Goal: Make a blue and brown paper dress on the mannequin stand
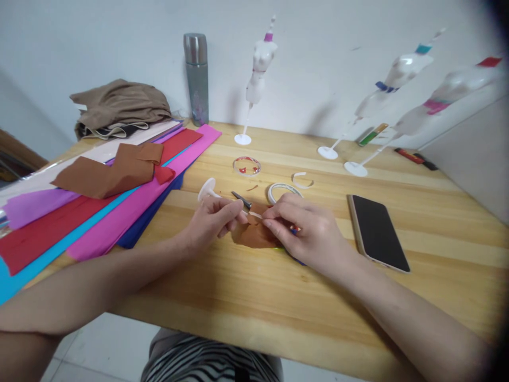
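My left hand (217,218) is closed in a pinch around the stem of a white stand with a round base (207,189), tilted on its side. A thin whitish piece (255,215) spans the short gap to my right hand (306,225), whose thumb and forefinger pinch its other end. I cannot tell whether that piece is the stem or a separate strip. Under the hands lies a brown fabric piece (254,236). Dark pointed metal blades (242,199) lie just behind the fingers. A white tape roll (274,192) is partly hidden behind my right hand.
Colored fabric strips (99,225) with brown fabric (107,172) cover the left side. Behind stand a thermos (198,79) and three white mannequins (255,87). A phone (377,231) lies right. A clear ring (247,166) and a curled white strip (302,183) lie mid-table.
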`<state>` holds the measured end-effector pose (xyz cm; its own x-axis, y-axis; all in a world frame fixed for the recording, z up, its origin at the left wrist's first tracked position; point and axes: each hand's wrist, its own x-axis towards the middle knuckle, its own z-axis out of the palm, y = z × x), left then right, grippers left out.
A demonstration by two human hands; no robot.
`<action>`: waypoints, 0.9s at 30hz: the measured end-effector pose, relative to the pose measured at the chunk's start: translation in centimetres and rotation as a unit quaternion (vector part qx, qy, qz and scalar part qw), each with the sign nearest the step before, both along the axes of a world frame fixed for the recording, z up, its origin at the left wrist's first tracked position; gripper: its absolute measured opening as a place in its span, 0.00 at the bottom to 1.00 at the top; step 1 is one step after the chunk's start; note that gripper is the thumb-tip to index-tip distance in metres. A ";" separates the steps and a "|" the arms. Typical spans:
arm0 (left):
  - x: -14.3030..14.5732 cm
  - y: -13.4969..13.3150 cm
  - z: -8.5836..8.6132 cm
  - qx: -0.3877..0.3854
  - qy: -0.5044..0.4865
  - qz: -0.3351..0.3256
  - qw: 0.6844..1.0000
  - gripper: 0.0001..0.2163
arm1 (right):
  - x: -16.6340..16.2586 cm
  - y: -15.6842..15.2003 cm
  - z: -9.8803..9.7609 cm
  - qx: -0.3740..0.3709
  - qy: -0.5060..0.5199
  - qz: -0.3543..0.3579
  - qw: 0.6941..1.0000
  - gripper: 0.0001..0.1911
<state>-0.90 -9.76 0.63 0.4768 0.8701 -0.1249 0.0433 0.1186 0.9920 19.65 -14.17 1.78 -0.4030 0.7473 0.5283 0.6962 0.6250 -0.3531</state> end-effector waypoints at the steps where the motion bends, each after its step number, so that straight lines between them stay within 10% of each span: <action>1: 0.1 0.1 0.0 -0.019 -0.007 0.004 1.000 0.21 | 0.0 -0.1 -0.1 0.034 -0.030 -0.005 0.999 0.11; 7: 0.1 0.2 0.2 -0.087 -0.033 -0.020 0.995 0.22 | -0.3 -0.7 -0.2 0.187 -0.151 -0.005 0.971 0.10; 23: 0.3 -1.1 1.3 -0.011 -0.053 -0.038 0.998 0.09 | -0.1 -1.2 1.0 0.160 -0.081 0.034 0.983 0.04; 27: 0.2 -0.6 1.4 -0.039 -0.109 0.009 0.993 0.13 | 0.1 -1.3 1.0 0.146 -0.101 0.053 0.983 0.21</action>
<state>-0.69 -10.39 2.00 0.4843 0.8704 -0.0880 -0.1751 0.1951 0.9650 19.79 -15.43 2.82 -0.5898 0.5228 0.6155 0.6584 0.7526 -0.0084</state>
